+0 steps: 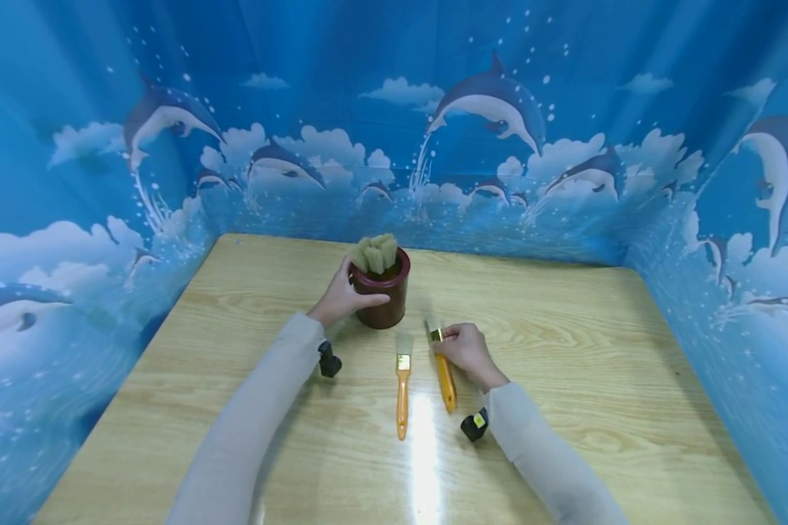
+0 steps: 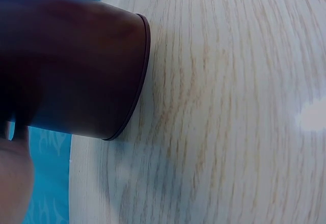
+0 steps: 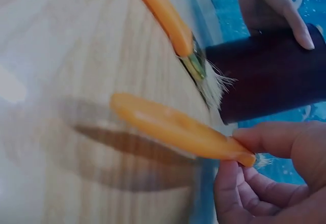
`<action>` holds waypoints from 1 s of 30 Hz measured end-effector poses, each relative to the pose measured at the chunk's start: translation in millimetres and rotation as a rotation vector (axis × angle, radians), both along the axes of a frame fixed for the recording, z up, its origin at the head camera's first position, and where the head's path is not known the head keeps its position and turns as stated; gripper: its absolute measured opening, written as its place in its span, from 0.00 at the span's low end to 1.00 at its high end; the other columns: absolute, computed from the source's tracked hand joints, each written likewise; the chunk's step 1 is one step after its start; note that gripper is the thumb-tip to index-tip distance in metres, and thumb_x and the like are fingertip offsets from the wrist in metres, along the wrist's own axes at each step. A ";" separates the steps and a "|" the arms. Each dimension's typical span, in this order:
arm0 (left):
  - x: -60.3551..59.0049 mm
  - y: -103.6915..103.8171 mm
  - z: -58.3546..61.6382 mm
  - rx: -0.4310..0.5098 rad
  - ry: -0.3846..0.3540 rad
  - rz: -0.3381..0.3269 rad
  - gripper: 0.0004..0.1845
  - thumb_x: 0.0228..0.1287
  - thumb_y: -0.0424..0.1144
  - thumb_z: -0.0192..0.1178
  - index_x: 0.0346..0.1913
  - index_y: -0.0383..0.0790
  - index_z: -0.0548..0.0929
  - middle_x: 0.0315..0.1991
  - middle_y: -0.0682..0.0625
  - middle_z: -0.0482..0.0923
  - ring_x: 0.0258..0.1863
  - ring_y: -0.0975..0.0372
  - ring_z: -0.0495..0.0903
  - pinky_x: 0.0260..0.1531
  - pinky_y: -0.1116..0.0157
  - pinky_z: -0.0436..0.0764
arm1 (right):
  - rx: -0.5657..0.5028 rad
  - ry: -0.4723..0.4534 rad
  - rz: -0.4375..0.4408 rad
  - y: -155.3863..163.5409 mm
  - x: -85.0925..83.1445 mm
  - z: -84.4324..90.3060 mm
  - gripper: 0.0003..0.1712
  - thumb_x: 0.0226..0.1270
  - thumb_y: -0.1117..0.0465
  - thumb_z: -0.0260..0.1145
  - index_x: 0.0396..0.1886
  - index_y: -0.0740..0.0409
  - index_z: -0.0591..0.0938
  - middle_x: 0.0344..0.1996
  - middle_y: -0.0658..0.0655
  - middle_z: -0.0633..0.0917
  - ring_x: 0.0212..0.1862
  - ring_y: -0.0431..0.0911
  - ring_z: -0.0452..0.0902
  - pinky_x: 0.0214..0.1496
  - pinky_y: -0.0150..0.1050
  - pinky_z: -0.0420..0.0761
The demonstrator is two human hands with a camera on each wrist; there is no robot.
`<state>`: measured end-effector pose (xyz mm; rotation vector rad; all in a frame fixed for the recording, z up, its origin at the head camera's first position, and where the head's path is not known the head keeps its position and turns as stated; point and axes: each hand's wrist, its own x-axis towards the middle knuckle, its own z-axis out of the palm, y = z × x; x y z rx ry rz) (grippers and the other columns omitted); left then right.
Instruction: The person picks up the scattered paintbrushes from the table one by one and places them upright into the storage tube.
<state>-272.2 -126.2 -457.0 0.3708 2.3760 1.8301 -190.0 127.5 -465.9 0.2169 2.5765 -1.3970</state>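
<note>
A dark red-brown cylindrical pot stands on the table with several pale brush heads sticking up out of its mouth. My left hand grips it from the left, thumb across the front below the rim. Between thumb and fingers my right hand pinches a paintbrush near its metal band, bristles pointing away from me. In the right wrist view the orange handle is raised off the wood, its shadow beneath. Another flat paintbrush with an orange handle lies between the hands, bristles toward the pot.
The wooden table has a bright light reflection near its front middle. Blue curtains printed with dolphins enclose the back and both sides. Small black wrist cameras hang from both sleeves.
</note>
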 end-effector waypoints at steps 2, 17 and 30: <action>0.5 0.1 0.6 0.000 -0.001 0.000 0.59 0.48 0.49 0.75 0.75 0.63 0.44 0.75 0.53 0.48 0.73 0.55 0.52 0.68 0.48 0.59 | -0.006 -0.003 -0.016 3.1 -0.5 3.5 0.16 0.58 0.64 0.69 0.45 0.68 0.82 0.31 0.57 0.81 0.30 0.44 0.74 0.31 0.33 0.76; 1.4 -0.3 1.4 -0.004 0.005 0.004 0.60 0.46 0.50 0.76 0.75 0.63 0.44 0.74 0.52 0.49 0.73 0.56 0.53 0.68 0.48 0.59 | -0.075 0.013 -0.059 17.2 -10.9 40.7 0.18 0.63 0.61 0.67 0.50 0.66 0.80 0.36 0.58 0.79 0.34 0.46 0.76 0.35 0.35 0.79; -0.1 0.0 0.4 0.002 -0.007 0.002 0.59 0.48 0.50 0.75 0.75 0.63 0.44 0.74 0.53 0.49 0.73 0.55 0.52 0.68 0.48 0.59 | -0.215 0.099 -0.065 10.7 -24.3 88.5 0.22 0.64 0.63 0.66 0.55 0.68 0.76 0.44 0.61 0.78 0.42 0.48 0.79 0.43 0.35 0.84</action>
